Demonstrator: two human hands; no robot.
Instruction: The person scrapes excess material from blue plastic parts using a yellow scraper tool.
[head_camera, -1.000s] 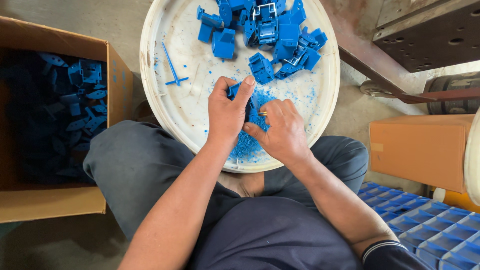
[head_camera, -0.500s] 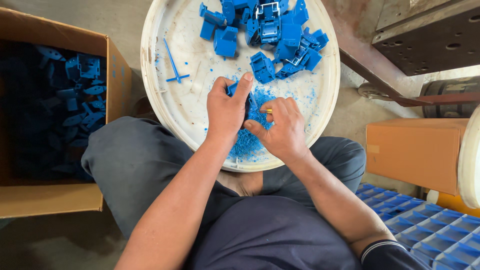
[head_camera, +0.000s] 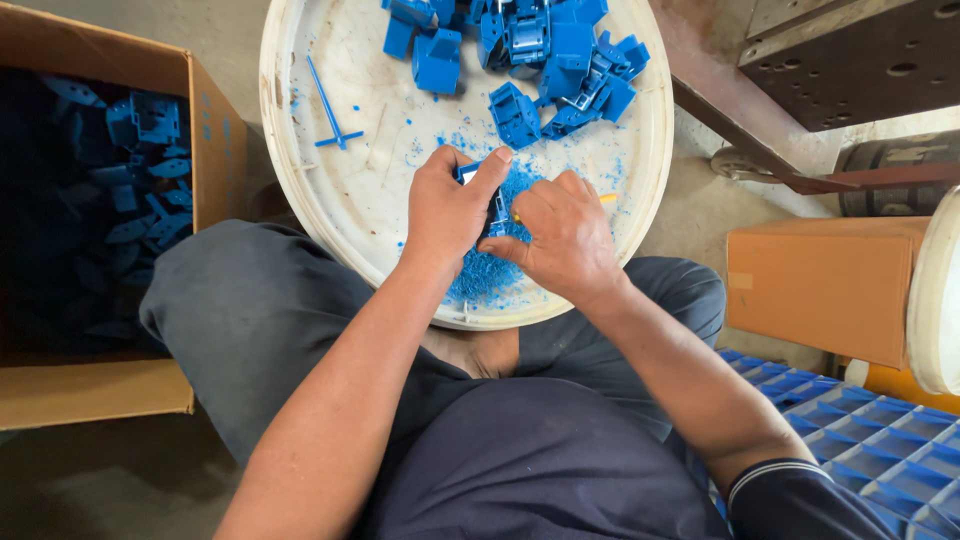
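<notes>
blue plastic part (head_camera: 478, 185) | left hand (head_camera: 448, 215) pinching it | right hand (head_camera: 565, 240) pressed against it, over white tray (head_camera: 340, 200)

Small plastic-parts workshop, floor-level work station.

The person sits on a bare concrete floor (head_camera: 150, 490) with a round white tray (head_camera: 340, 200) on the lap, carrying a heap of identical blue moulded plastic parts (head_camera: 540, 50) and a scatter of blue shavings (head_camera: 485, 275). A cardboard box (head_camera: 60, 390) at the left is filled with the same blue parts. Blue plastic grid trays (head_camera: 850, 440) lie at the lower right beside an orange-brown carton (head_camera: 820, 290). A heavy steel plate with drilled holes (head_camera: 860, 60) on a rusty metal frame (head_camera: 740, 130) stands at the upper right.
</notes>
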